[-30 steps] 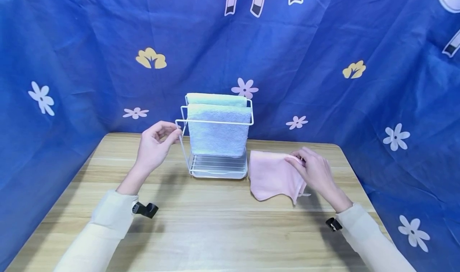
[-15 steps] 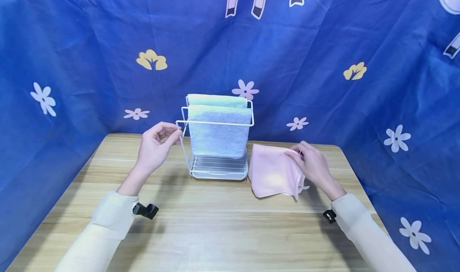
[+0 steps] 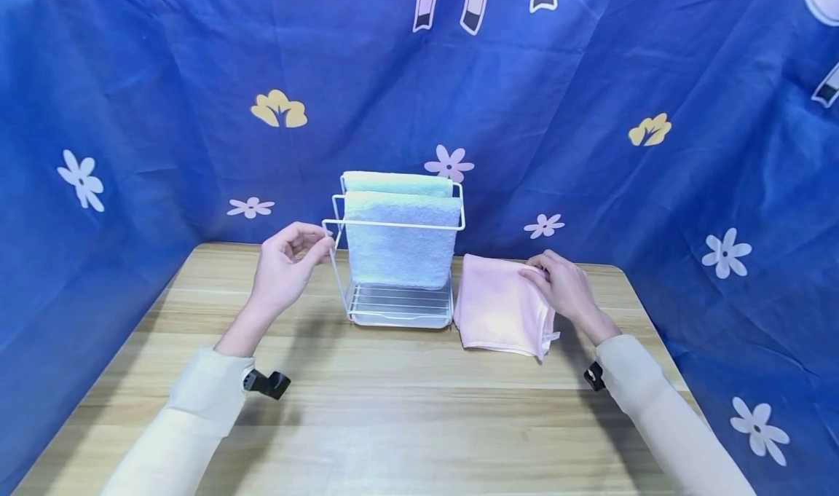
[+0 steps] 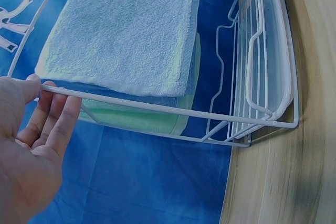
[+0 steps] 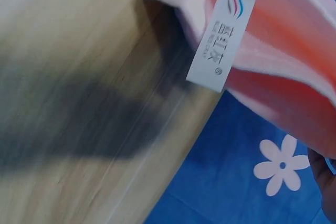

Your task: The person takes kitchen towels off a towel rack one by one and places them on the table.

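Note:
My left hand (image 3: 288,263) holds the upper left wire of a white towel rack (image 3: 400,322) between thumb and fingers. Over the rack's bars hang a light blue towel (image 3: 403,259) and, behind it, a pale green towel (image 3: 396,183). To the right of the rack, my right hand (image 3: 565,286) pinches a pink towel (image 3: 501,306) near its upper right corner; the cloth hangs folded over. The right wrist view shows a white label (image 5: 223,35) on the towel's edge, with only part of that hand in sight. In the left wrist view, fingers curl round the wire (image 4: 157,107).
The rack stands on a wooden table (image 3: 419,416) towards its back edge. A blue patterned cloth (image 3: 367,66) forms the wall behind and on both sides. Each sleeve carries a black clip (image 3: 267,384) at the wrist.
My right hand has moved slightly left and away from me, lifting the pink towel nearer the rack. Its lower edge now hangs straighter. The left hand stays on the rack.

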{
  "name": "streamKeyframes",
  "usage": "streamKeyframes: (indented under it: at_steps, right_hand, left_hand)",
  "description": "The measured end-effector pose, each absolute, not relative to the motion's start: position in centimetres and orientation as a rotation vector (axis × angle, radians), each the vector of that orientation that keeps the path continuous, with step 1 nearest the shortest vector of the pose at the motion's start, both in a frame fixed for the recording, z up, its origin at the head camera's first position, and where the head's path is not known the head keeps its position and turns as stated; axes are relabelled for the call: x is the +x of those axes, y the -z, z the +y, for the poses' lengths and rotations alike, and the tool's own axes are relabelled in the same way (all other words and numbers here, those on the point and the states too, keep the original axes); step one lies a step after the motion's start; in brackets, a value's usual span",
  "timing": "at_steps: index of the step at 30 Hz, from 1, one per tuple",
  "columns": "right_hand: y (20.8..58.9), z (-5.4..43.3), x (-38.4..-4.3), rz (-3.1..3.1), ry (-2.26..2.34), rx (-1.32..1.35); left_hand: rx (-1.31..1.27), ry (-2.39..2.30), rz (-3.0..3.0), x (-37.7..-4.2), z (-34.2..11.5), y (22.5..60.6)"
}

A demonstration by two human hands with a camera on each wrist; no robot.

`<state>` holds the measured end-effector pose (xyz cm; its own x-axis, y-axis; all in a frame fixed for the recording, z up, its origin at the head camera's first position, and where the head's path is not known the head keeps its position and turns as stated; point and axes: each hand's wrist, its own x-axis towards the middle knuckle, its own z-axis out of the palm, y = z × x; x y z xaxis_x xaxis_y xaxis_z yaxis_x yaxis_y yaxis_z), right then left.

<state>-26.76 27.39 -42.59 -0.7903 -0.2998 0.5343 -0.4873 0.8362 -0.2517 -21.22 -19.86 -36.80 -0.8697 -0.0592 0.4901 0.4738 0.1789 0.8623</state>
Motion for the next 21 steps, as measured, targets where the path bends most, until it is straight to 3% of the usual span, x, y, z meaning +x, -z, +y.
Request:
streamKeyframes:
  at_steps: [21]
  right_hand:
    - [44.7,27.8,-30.6,-2.667,-0.583,0.587]
  left_hand:
    - [-0.386,1.728,-2.057,-21.1,-19.9,36.8]
